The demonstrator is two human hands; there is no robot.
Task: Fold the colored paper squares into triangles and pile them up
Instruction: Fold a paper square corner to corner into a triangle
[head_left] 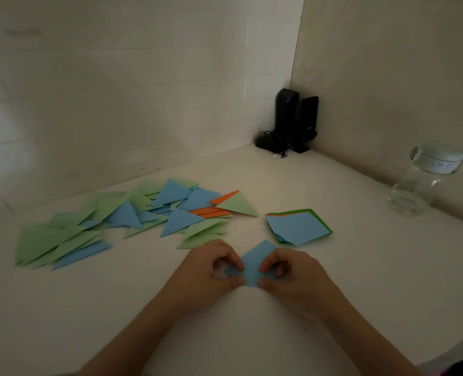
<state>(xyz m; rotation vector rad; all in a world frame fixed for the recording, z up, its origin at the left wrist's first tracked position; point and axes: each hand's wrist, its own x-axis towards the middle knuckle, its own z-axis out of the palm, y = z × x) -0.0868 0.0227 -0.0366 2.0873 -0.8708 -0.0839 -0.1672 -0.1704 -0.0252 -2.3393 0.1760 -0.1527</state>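
Note:
A blue paper square (pixel 253 263) lies on the white table in front of me, one corner pointing away. My left hand (pixel 211 270) pinches its left side and my right hand (pixel 290 272) pinches its right side, thumbs near the close corner. Behind it to the right sits a small stack of unfolded squares (pixel 298 226), blue on top with orange and green edges showing. A loose spread of folded triangles (pixel 132 213), green, blue and a few orange, covers the table to the left.
A clear glass jar (pixel 420 183) with a lid stands at the right near the wall. Black speakers and a dark mouse with cables (pixel 292 126) fill the far corner. White walls close in the table at the back and right.

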